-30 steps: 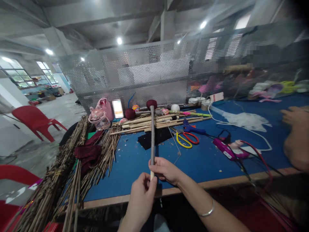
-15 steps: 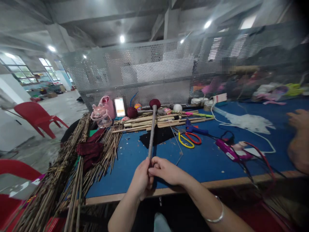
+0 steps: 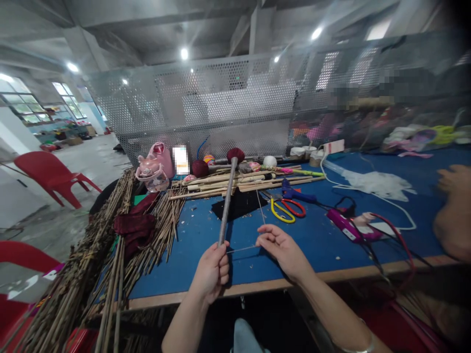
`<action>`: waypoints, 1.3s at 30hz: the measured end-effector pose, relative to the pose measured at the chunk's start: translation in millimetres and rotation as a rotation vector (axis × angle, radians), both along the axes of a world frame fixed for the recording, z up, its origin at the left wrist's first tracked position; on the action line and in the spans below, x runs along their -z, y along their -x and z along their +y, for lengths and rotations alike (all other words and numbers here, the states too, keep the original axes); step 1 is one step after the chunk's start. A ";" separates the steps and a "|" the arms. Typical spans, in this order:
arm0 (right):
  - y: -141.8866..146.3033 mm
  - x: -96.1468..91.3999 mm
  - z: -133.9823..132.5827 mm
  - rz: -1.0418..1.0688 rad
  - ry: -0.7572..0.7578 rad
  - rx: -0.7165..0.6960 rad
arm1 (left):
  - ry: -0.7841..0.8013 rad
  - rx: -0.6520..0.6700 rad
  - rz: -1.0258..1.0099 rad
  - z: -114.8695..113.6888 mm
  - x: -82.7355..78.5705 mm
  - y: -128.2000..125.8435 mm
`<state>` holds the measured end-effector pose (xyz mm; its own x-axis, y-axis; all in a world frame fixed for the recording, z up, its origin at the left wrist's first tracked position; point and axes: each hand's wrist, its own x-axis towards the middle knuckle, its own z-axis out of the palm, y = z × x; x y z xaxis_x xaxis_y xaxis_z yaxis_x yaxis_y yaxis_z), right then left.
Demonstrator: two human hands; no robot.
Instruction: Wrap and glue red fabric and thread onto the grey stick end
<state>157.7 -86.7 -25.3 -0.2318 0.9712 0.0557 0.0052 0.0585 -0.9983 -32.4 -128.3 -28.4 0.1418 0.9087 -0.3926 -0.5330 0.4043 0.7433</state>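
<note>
My left hand (image 3: 213, 269) is closed round the lower end of a grey stick (image 3: 228, 201), which slants up and away over the table and ends in a dark red ball (image 3: 236, 155). To its right, my right hand (image 3: 281, 247) pinches a thin grey yarn (image 3: 243, 249). The yarn runs taut between the stick by my left hand and the right fingertips, then on toward the back of the table. Beyond the hands lie a black cloth (image 3: 239, 205) and scissors (image 3: 283, 210) with one yellow and one red handle.
Bundled thin sticks (image 3: 110, 255) and a maroon cloth (image 3: 136, 228) fill the left side. A blue glue gun (image 3: 296, 192), a purple device (image 3: 346, 225) with cables and white plastic (image 3: 382, 186) lie rightward. Another person's hand (image 3: 454, 211) is at the right edge. A perforated metal screen (image 3: 221, 113) stands behind.
My right hand has moved away from the stick to the right, drawing the yarn out straight. My left hand keeps its hold, and the stick has shifted slightly left.
</note>
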 end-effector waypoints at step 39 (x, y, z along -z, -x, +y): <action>65.0 -9.3 4.9 -0.464 -0.497 0.073 | -0.226 -0.096 0.376 5.4 3.8 0.0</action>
<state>92.7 -81.8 -16.0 -0.2741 0.8700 0.4099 0.4477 0.4926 -0.7463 -32.3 -122.9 -32.2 -0.0618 0.9798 -0.1903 -0.2357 0.1710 0.9567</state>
